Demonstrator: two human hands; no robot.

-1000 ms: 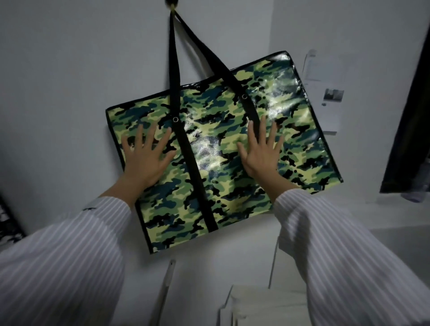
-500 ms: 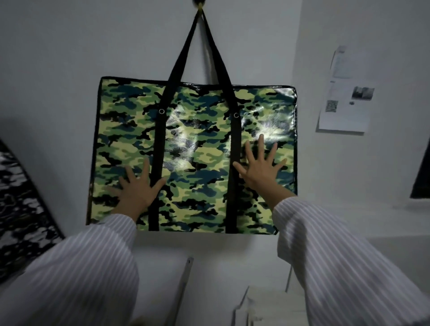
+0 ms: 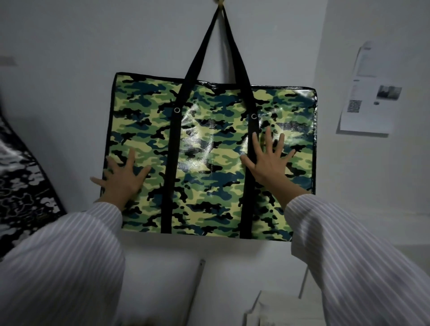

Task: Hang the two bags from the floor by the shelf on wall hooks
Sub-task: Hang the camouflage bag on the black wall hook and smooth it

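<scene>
Camouflage bag [image 3: 209, 163] — straps over wall hook [image 3: 220, 2] above it; left hand [image 3: 121, 179], right hand [image 3: 267, 163] flat on its face, fingers spread, gripping nothing. Step: steadying. Next, likely: let go.

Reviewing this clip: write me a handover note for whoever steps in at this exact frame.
Left hand: open, flat on the camouflage bag near its lower left edge.
Right hand: open, flat on the bag by its right strap.
Done: camouflage bag hangs by both straps from the wall hook.
Black-and-white patterned item at the left edge may be the second bag; its top is out of frame.
Left: lift hands off, confirm the second bag is hung.
</scene>
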